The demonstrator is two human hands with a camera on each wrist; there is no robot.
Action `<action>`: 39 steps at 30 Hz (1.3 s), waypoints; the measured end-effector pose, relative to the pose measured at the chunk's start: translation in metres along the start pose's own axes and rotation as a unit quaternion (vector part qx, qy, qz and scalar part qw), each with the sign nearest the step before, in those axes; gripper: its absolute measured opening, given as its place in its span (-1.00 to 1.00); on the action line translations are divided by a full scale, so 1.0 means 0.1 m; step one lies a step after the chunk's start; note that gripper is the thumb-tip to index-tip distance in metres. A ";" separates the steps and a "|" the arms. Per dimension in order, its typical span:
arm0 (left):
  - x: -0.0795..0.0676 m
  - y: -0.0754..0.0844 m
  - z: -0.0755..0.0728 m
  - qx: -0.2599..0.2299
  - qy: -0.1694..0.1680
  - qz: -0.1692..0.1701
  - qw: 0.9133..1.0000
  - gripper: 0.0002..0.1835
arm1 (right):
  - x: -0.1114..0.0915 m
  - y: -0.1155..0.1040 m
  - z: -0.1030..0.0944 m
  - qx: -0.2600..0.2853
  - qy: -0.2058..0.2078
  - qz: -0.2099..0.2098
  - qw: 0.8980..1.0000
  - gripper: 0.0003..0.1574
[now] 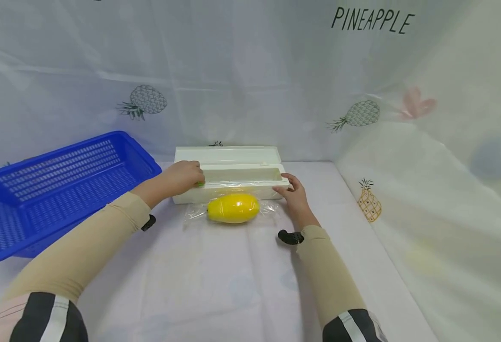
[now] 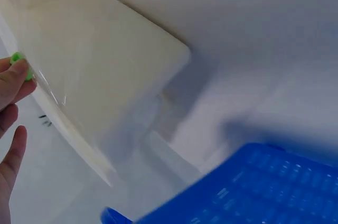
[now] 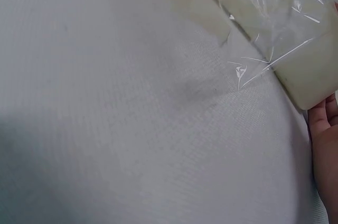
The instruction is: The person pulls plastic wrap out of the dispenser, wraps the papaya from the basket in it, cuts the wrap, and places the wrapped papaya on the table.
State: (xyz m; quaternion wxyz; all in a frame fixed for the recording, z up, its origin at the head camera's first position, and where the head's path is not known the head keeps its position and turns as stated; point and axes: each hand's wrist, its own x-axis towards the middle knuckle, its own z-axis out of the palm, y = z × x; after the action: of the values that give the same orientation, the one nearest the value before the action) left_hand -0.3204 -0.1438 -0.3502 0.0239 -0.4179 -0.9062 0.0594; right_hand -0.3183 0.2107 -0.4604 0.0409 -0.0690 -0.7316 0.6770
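A long white film dispenser box (image 1: 182, 197) stands with its lid (image 1: 229, 153) raised at the back. My left hand (image 1: 181, 176) is at the left part of its front edge, pinching a small green slider (image 2: 29, 73) between thumb and fingers. My right hand (image 1: 295, 195) grips the box's right end, thumb at the front and fingers over the corner. Clear plastic film (image 1: 195, 212) hangs over the front wall and spreads onto the table. On this film, right before the box, lies a smooth yellow oval fruit (image 1: 233, 208).
A blue slotted plastic basket (image 1: 75, 190) sits at the left, close to my left forearm. The white-covered table (image 1: 199, 285) meets a pineapple-printed sheet (image 1: 241, 71) behind the box and at the right.
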 end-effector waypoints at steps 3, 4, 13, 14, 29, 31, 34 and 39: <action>-0.08 -0.05 -0.01 0.003 -0.001 0.006 1.000 -0.92 | 0.01 0.01 -0.01 0.002 0.000 0.000 1.000 -0.35; -0.12 -0.07 -0.01 0.005 0.002 0.007 1.000 -0.92 | 0.01 0.01 -0.01 0.000 -0.002 -0.002 1.000 -0.35; -0.42 -0.18 0.03 0.037 0.024 0.001 0.999 -0.86 | 0.02 0.02 -0.01 0.011 -0.008 -0.001 1.000 -0.35; -0.44 -0.18 0.03 0.038 0.027 -0.001 0.999 -0.85 | 0.02 0.03 -0.01 0.013 -0.010 -0.001 1.000 -0.35; -0.47 -0.21 -0.18 -0.015 -0.058 -0.094 0.994 -0.82 | 0.01 -0.02 -0.03 0.009 -0.015 0.004 1.000 -0.32; -0.45 -0.19 -0.24 -0.026 -0.075 -0.116 0.990 -0.71 | 0.02 -0.02 -0.02 0.010 -0.018 0.002 1.000 -0.32; -0.37 -0.14 -0.27 -0.027 -0.076 -0.122 0.989 -0.59 | 0.02 -0.02 -0.02 0.014 -0.023 0.003 1.000 -0.32; -0.12 0.01 -0.24 -0.081 -0.064 -0.120 0.987 -0.53 | 0.02 0.00 -0.01 0.033 -0.022 0.002 0.999 -0.35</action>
State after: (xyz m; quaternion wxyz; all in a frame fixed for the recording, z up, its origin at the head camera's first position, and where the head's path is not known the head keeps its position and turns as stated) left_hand -0.3102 -0.1501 -0.3260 -0.0613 -0.3024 -0.9512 0.0094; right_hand -0.3205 0.2118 -0.4609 0.0255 -0.0545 -0.7092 0.7024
